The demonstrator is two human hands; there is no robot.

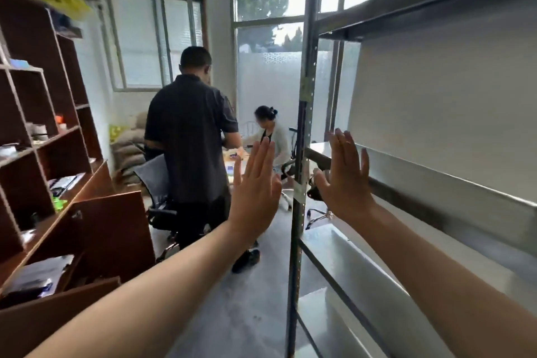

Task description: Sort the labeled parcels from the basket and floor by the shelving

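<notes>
Both my arms reach forward at chest height. My left hand (255, 186) is raised with its fingers straight and together, holding nothing, just left of the metal shelving's front post (302, 160). My right hand (344, 176) is raised the same way to the right of that post, in front of a bare steel shelf (453, 195). The metal shelving (421, 20) fills the right side and its shelves carry nothing. No parcels and no basket are in view.
A brown wooden shelf unit (49, 136) with small items lines the left wall. A person in a dark shirt (191, 136) stands ahead in the aisle beside office chairs (158, 197). Another person (268, 136) sits at a table by the windows. Grey floor (250, 308) runs between the shelving units.
</notes>
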